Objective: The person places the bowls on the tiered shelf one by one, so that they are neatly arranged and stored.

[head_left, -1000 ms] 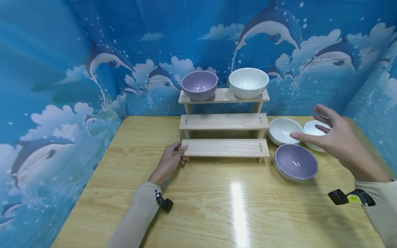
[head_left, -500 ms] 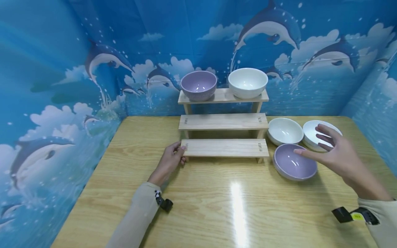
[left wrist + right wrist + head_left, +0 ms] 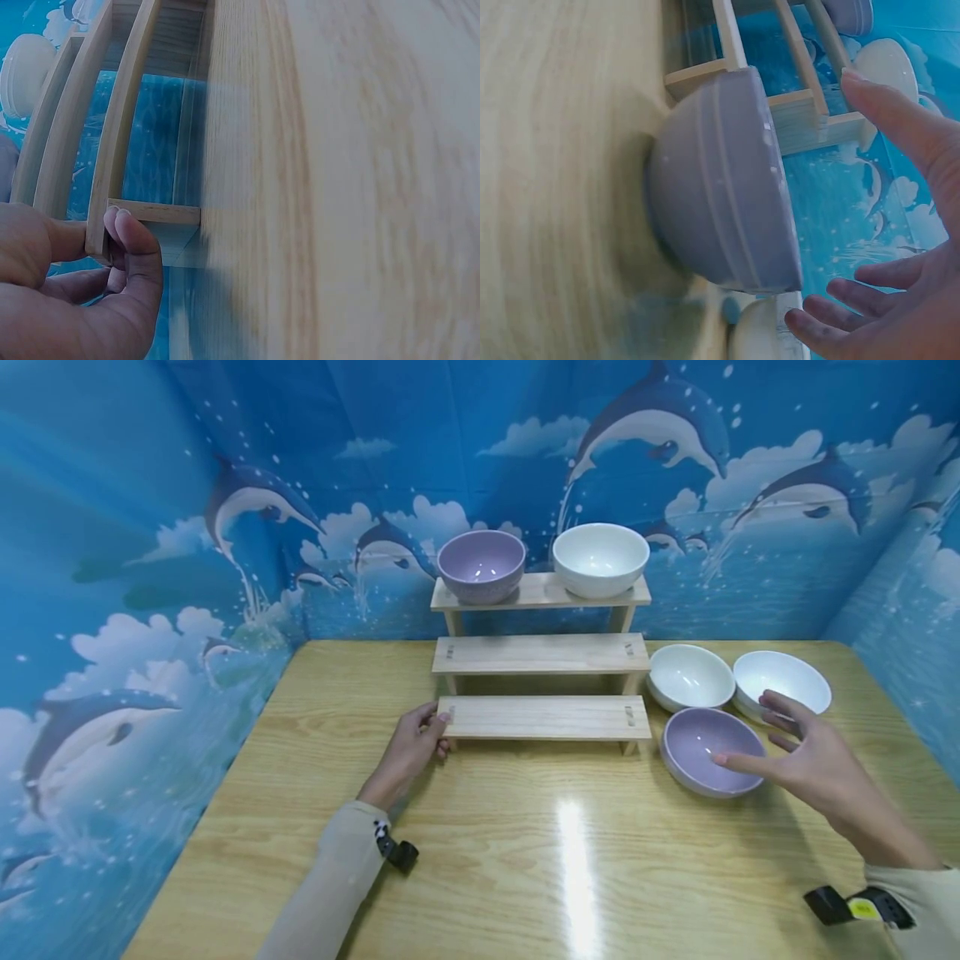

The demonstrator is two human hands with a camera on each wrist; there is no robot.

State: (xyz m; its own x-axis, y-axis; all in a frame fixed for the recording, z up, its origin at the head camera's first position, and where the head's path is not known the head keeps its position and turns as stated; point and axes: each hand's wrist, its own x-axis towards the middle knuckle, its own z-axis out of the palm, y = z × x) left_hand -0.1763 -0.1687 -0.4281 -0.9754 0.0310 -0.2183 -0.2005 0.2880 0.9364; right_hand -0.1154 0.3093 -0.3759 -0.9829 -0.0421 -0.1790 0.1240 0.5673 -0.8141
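A three-step wooden rack point(image 3: 542, 718) stands on the table. My left hand point(image 3: 408, 743) pinches the left end of its lowest board between thumb and fingers, as the left wrist view also shows. On the table right of the rack sits a purple bowl point(image 3: 701, 752). Over its right side hovers my right hand point(image 3: 813, 764), thumb and fingers spread wide and holding nothing. The right wrist view shows this purple bowl point(image 3: 720, 180) upright, with the thumb and fingers point(image 3: 862, 296) around its rim level, apart from it.
On the top step stand another purple bowl point(image 3: 481, 568) and a white bowl point(image 3: 601, 562). Behind the lower purple bowl are two more white bowls, one nearer the rack point(image 3: 690, 677) and one farther right point(image 3: 787, 681). A blue dolphin-print curtain point(image 3: 375, 460) encloses the table's back and sides.
My right hand has come down and toward me, from over the white bowls to over the purple bowl's right side. The left hand keeps its grip on the rack.
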